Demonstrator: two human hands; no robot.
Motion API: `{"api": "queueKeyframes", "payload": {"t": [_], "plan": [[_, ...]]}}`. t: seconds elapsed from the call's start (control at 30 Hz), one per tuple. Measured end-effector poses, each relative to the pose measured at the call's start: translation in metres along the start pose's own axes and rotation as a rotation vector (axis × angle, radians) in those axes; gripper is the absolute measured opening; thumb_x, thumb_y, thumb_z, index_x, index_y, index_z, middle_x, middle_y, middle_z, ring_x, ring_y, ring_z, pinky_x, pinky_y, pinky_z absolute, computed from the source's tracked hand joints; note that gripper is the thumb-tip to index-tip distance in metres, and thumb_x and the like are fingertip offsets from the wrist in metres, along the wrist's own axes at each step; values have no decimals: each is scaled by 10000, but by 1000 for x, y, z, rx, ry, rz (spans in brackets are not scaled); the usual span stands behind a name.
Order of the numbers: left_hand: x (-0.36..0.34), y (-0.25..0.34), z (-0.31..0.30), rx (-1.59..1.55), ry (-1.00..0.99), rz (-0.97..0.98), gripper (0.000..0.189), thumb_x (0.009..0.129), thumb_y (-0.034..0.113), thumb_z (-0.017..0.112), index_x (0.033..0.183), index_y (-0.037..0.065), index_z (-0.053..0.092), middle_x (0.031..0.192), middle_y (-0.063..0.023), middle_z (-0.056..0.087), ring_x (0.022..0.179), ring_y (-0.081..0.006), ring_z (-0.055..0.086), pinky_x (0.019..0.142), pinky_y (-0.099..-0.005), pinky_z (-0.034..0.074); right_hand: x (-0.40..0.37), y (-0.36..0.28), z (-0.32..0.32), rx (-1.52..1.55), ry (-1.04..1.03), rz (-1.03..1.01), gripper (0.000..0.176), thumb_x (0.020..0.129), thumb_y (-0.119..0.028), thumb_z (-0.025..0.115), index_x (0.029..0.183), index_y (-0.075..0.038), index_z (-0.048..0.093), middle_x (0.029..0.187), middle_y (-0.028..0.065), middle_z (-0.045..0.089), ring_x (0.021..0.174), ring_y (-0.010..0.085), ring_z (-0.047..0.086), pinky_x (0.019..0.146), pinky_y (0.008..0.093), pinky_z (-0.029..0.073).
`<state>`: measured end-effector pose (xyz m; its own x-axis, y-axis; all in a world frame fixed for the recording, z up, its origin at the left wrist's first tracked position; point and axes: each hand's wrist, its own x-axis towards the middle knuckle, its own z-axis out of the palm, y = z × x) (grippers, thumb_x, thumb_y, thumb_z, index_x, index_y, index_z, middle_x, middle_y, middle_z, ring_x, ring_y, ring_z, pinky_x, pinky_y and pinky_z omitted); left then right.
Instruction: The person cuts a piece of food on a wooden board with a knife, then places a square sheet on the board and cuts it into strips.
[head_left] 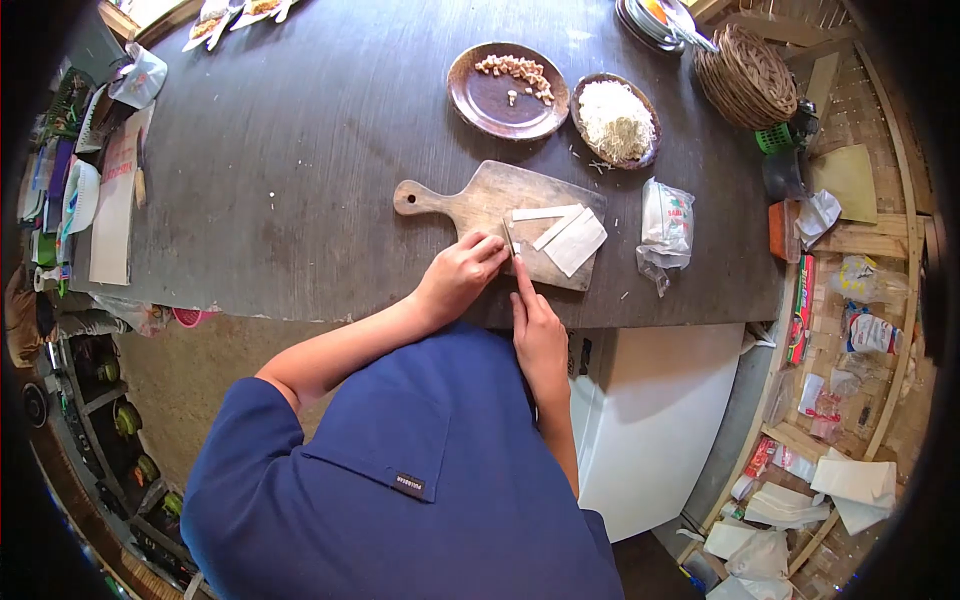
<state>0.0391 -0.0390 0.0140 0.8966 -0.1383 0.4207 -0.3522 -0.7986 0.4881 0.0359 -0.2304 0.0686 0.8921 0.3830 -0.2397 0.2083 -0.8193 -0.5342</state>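
Note:
A wooden cutting board point(480, 200) lies near the table's front edge, its handle to the left. Flat pale sheets and strips point(577, 246) rest on its right half. My right hand point(536, 325) is closed on a small knife point(510, 237), index finger stretched along it, the blade pointing away from me. Just left of the blade, my left hand point(462, 275) has its fingers pressed together on the board; what they hold, if anything, is hidden. Beyond the board are a brown plate point(495, 110) with small tan cubes and a bowl of white shreds point(617, 115).
A white plastic packet point(666, 222) lies right of the board. Stacked plates point(650, 25) and woven baskets point(745, 75) stand at the back right. Paper and containers point(120, 190) line the left edge. A white cabinet point(650, 420) is under the table at right.

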Motion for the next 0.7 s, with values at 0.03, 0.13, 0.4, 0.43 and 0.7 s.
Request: {"api": "queueKeyframes", "payload": {"t": [0.03,0.13,0.4,0.43,0.7], "plan": [[1,-1,-1,-4,6,-3,296,853,101,761,1138,24,751,1133,-68,675,1063,-261,656,903,-356,584,0,-1,-1,-2,17,-10,594,1110,-221,556,1666,-344,384,962,198,664,854,419,690,767,518,547],[2,0,-4,-29,14,-11,294,847,95,762,1133,26,752,1127,-65,676,1055,-260,654,901,-357,585,-15,-8,-12,-52,-53,65,583,1109,-224,560,1658,-340,402,952,194,658,853,418,686,760,521,541],[2,3,-5,-42,-6,-36,306,828,91,773,1127,23,756,1133,-59,677,1053,-257,654,890,-352,589,2,4,12,-14,88,-57,575,1111,-281,548,1653,-393,391,872,173,610,715,432,676,643,545,549],[2,3,-6,-32,-8,-32,302,829,88,775,1123,22,756,1131,-59,678,1054,-255,654,893,-354,590,4,1,10,-38,75,-45,574,1110,-277,552,1650,-390,398,874,172,612,715,431,676,641,545,549],[1,0,-3,-40,21,-30,301,833,77,777,1130,26,760,1162,-63,680,1088,-260,661,914,-353,591,-22,1,0,-101,40,-16,603,1101,-239,576,1654,-397,395,851,154,589,675,400,664,619,517,539]]}}
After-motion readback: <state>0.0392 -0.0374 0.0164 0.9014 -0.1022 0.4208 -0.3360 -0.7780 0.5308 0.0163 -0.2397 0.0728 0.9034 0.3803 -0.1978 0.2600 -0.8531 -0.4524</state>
